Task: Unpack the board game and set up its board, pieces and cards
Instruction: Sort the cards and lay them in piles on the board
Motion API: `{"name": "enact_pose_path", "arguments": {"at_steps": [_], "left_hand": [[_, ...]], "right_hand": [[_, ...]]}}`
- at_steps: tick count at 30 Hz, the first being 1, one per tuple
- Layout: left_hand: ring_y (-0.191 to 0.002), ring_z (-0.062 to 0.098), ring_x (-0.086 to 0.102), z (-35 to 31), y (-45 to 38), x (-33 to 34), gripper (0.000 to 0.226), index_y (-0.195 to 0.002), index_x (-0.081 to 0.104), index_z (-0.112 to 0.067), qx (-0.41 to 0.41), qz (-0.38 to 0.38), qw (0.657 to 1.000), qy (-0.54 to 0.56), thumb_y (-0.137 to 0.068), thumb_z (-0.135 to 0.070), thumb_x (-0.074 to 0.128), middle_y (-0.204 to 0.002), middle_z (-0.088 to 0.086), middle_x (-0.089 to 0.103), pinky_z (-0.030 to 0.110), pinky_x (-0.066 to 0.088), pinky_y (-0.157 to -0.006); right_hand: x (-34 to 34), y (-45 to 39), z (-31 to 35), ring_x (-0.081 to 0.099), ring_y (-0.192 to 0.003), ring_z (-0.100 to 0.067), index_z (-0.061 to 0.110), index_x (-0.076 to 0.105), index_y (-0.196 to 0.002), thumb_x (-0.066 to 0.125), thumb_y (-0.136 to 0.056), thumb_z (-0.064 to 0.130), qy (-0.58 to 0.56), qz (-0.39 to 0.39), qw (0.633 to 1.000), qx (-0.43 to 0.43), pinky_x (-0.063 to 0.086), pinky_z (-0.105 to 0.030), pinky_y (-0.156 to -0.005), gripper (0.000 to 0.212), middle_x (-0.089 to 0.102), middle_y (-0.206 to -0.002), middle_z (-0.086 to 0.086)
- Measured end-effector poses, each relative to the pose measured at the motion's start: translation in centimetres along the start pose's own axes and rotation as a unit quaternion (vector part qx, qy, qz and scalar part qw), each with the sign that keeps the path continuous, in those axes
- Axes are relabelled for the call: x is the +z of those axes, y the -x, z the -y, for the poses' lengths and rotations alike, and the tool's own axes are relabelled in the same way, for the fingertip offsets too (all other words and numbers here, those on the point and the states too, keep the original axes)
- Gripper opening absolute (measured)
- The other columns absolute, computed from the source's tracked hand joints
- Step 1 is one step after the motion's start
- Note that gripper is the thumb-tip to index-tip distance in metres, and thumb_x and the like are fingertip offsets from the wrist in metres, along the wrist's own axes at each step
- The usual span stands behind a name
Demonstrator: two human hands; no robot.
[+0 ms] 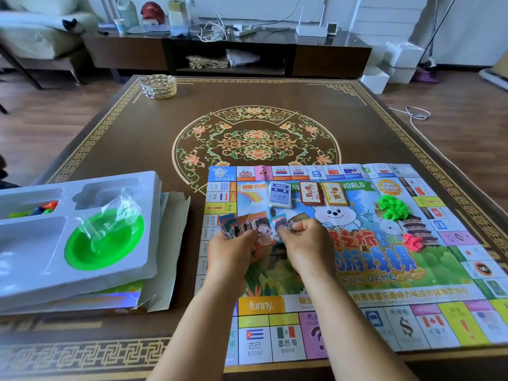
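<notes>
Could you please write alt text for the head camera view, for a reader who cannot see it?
Over an unfolded game board, a person's left hand holds a fan of play money while the right hand pinches a single note. Three card decks and green houses sit on the board; a plastic tray lies to the left.

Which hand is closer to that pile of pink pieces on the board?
Right. The right hand is just left of the pink pieces; the left hand, gripping fanned cards, is farther left.
</notes>
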State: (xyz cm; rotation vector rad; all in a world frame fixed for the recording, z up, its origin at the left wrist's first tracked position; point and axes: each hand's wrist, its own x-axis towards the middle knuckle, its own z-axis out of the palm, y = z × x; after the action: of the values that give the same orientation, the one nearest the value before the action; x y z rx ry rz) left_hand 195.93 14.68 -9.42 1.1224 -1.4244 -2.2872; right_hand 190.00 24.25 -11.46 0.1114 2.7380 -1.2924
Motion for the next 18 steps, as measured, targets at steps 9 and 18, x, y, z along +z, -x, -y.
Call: {"name": "enact_pose_path", "arguments": {"at_steps": [9,18], "left_hand": [[-0.065,0.024,0.059,0.5,0.0,0.3,0.011,-0.077,0.061,-0.006,-0.009,0.045,0.999,-0.024,-0.085,0.002,0.061,-0.071,0.016,0.064,0.022,0.051,-0.045],[-0.069,0.018,0.065,0.8,1.0,1.5,0.007,-0.08,0.063,-0.007,-0.043,0.117,0.992,0.007,-0.086,-0.002,0.064,-0.073,0.008,0.07,0.022,0.056,-0.057]], "right_hand": [[-2.1,1.3,0.0,0.057,-0.065,-0.012,0.017,0.06,-0.071,0.065,-0.083,0.043,-0.119,0.087,0.989,-0.001,0.044,-0.026,-0.059,0.029,0.062,-0.07,0.003],[-3.4,0.9,-1.1,0.053,-0.064,-0.009,0.018,0.066,-0.08,0.068,-0.086,0.027,-0.254,0.121,0.956,0.083,0.043,-0.023,-0.056,0.011,0.062,-0.071,0.004]]}}
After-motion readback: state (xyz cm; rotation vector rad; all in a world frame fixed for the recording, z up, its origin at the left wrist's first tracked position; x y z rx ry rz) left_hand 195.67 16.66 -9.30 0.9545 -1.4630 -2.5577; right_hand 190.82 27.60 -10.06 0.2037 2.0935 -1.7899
